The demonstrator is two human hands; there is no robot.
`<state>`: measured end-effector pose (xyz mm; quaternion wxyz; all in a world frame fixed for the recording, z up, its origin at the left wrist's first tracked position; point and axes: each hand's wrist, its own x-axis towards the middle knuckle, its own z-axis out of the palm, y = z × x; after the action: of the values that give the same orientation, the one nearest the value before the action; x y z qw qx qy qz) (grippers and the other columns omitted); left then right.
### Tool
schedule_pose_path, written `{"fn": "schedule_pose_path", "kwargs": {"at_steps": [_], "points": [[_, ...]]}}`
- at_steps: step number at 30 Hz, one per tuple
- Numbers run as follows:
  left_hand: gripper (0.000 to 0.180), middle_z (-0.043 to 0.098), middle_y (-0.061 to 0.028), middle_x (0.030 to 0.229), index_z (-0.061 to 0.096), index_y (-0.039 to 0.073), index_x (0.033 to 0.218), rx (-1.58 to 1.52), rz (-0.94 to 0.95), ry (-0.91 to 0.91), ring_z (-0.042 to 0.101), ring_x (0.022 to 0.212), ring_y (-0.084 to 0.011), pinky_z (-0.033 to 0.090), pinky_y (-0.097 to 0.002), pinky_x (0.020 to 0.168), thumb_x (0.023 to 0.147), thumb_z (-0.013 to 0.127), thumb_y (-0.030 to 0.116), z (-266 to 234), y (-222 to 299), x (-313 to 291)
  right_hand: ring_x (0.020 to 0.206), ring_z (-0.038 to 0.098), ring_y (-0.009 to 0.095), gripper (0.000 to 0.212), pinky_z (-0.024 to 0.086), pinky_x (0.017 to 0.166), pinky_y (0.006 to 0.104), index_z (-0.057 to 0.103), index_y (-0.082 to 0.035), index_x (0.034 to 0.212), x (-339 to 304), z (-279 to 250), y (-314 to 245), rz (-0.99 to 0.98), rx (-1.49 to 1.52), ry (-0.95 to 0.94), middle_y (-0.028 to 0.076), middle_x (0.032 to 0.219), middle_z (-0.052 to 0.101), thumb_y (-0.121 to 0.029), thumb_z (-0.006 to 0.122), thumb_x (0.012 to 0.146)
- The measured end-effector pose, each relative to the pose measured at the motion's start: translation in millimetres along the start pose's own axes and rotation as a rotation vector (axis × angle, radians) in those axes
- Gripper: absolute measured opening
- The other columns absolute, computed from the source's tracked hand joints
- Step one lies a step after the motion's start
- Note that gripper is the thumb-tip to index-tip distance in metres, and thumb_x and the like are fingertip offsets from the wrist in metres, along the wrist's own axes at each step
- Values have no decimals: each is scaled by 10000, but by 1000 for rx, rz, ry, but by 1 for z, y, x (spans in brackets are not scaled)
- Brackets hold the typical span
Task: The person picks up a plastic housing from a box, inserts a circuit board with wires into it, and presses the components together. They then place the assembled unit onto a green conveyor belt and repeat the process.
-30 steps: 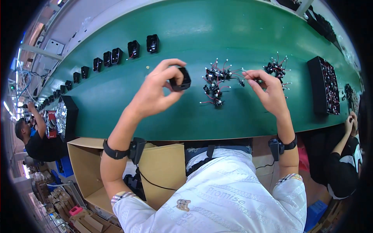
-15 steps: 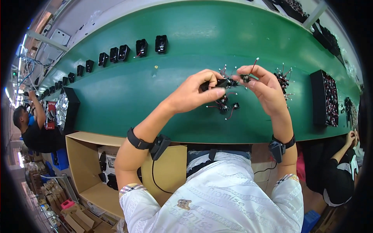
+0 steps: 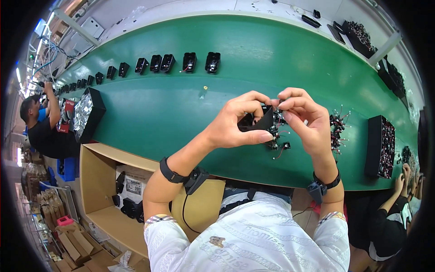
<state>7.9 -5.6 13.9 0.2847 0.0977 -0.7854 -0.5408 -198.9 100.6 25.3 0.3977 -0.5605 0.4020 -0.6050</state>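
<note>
My left hand [image 3: 231, 127] is closed round a small black plastic housing [image 3: 266, 119], its fingers curled over the open side and the thumb along the lower edge. Against the housing's right end, the fingertips of my right hand [image 3: 310, 120] pinch a small wired circuit board, now mostly hidden by the fingers. Below and between the hands lies a cluster of small wired parts [image 3: 285, 145] with red and black leads. Further right, beside my right hand, is a second pile of wired parts [image 3: 338, 131].
A row of black housings [image 3: 213, 62] runs leftward along the green table [image 3: 149, 104]. At right stands a black box of wired parts [image 3: 374, 147]; at left, a box with silvery wrapping [image 3: 95, 115]. An open carton [image 3: 97, 181] sits below the table edge. Co-workers sit at both sides.
My right hand has brought the small circuit board to the housing, and the two hands are closer together. The housing has turned in my left hand. The whole view has shifted.
</note>
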Motion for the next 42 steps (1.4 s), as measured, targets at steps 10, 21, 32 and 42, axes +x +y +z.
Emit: {"fn": "schedule_pose_path", "kwargs": {"at_steps": [10,21,32,42], "points": [[755,564,-188,1298,357,39,1394,-21,59,156,626,1078,-225,516,-344,938,732,715,-20,5,-3,3,1075,649,210,164,542,929,322,696,48,1022,7,-4,-5,-59,-213,-10,174,1171,662,109,668,873],[727,671,-193,1178,374,7,1359,178,108,97,686,1119,-310,528,-381,953,705,684,-58,14,-14,6,954,671,162,117,603,829,298,713,40,938,6,-4,-4,-146,-210,102,113,1047,640,81,739,831],[922,539,-198,1346,246,6,1555,212,78,49,597,1197,-271,461,-385,1049,741,679,-19,19,0,6,712,679,164,93,577,607,272,719,8,887,2,9,6,-222,-436,42,95,901,710,16,772,810],[1002,489,-231,1440,213,3,1579,252,141,-22,561,1277,-362,442,-418,1093,761,789,42,20,-4,10,722,606,100,48,477,625,228,706,19,892,-6,-4,11,11,-192,67,82,917,686,24,729,851]]}}
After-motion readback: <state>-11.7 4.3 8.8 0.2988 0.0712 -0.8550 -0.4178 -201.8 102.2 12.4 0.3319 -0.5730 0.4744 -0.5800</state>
